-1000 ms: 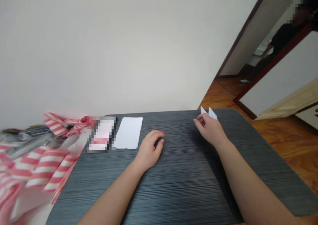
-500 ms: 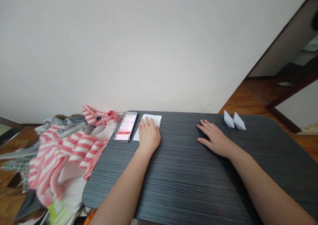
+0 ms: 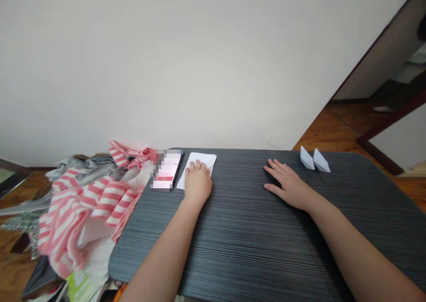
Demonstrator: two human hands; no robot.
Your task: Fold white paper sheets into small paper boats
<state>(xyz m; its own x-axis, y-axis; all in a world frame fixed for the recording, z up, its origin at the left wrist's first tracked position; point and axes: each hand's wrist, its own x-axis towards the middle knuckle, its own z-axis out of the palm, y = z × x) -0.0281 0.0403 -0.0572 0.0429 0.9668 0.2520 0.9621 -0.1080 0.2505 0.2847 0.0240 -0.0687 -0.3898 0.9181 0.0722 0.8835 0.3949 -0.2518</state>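
My left hand (image 3: 197,182) lies flat, fingers stretched out, on a white sheet of paper (image 3: 203,159) near the far left of the dark striped table (image 3: 253,244). My right hand (image 3: 289,184) rests open and flat on the tabletop, holding nothing. Two small white folded paper pieces (image 3: 314,160) stand at the far right edge, a little beyond my right hand and apart from it. A phone (image 3: 166,169) with a lit screen lies just left of the paper.
A heap of pink-and-white striped bags (image 3: 89,200) and other clutter sits off the table's left edge. A plain wall rises behind the table. Wooden floor (image 3: 333,129) and a dark door frame (image 3: 382,129) are to the right.
My right hand let go of the folded paper pieces and settled flat on the table. My left hand moved onto the white sheet. The view swung to the left.
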